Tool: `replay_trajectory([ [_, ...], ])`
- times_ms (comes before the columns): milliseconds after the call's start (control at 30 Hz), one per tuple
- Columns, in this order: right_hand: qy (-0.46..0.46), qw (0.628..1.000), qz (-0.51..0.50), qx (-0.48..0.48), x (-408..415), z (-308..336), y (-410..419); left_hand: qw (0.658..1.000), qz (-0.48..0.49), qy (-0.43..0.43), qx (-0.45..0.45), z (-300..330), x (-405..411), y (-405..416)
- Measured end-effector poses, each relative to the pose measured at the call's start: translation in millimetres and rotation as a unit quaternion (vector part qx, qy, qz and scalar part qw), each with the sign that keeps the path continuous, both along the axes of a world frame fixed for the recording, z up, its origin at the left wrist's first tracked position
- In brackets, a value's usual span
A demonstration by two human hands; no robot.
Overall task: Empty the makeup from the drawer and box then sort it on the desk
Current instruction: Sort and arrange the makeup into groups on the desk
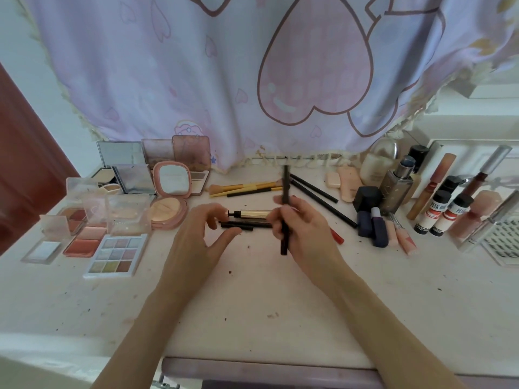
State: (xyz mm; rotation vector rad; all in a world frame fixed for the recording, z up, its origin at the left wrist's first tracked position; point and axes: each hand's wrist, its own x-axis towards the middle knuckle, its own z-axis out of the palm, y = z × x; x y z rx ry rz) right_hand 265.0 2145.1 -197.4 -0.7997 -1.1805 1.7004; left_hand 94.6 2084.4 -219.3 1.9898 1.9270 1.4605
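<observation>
My right hand (303, 228) grips a thin black pencil (285, 186) that stands nearly upright above the white desk (252, 299). My left hand (202, 237) hovers open, fingers relaxed, just left of a gold tube with a black tip (252, 214). Two black pencils (238, 226) lie under that tube. Open palettes (112, 248) and compacts (168, 203) are grouped at the left. Yellow-handled brushes (244, 188) and long black pencils (317, 192) lie at the back. Bottles, lipsticks and glosses (393, 197) crowd the right.
A lilac curtain with pink hearts (252, 80) hangs over the back of the desk. A false-lash tray (502, 242) sits at the far right edge. A drawer front (266, 372) shows below the desk's near edge.
</observation>
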Motion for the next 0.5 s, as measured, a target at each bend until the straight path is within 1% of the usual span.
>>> replay_trajectory([
  [33, 0.12, 0.988, -0.002, -0.097, 0, 2, 3, 0.999, -0.003, 0.035, -0.005, 0, 1, 0],
  [67, 0.193, 0.967, -0.011, -0.164, 1, 5, 7, 0.997, -0.014, 0.081, -0.009, 0, 2, 1],
  [100, 0.235, 0.949, -0.017, -0.208, 2, 6, 8, 0.992, -0.028, 0.125, -0.011, -2, 3, 1],
  [167, 0.289, 0.924, -0.014, -0.25, 2, 7, 9, 0.981, -0.051, 0.189, -0.013, -4, 5, 2],
  [233, 0.308, 0.915, 0.006, -0.258, -1, 7, 6, 0.976, -0.06, 0.207, -0.018, -5, 5, 3],
  [367, 0.293, 0.926, 0.054, -0.231, -8, 3, 1, 0.975, -0.067, 0.214, -0.009, -4, 5, 3],
  [500, 0.257, 0.939, 0.085, -0.211, -8, 3, -3, 0.975, -0.064, 0.212, 0.004, -3, 6, 2],
])
